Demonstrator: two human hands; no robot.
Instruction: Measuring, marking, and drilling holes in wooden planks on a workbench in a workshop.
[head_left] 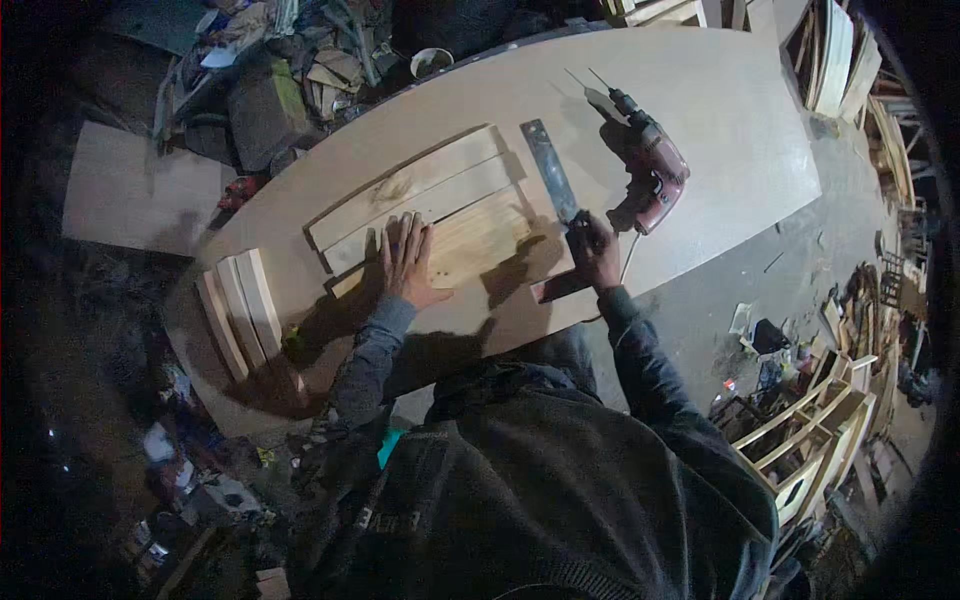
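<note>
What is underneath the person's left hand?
The left hand rests on pale wooden boards laid side by side on a broad sheet. Wood shows around it; any marks or joints directly beneath are covered and cannot be seen.

Dim overall; tabletop (740, 120) brightest, pale sheen toward right end. Light apparently from right: drill (662, 175), left hand (405, 262), right hand (598, 252) cast dark shadows leftward. Fisheye-bowed edges, black rim. Floor clutter (222, 494) murky, grainy.
</note>
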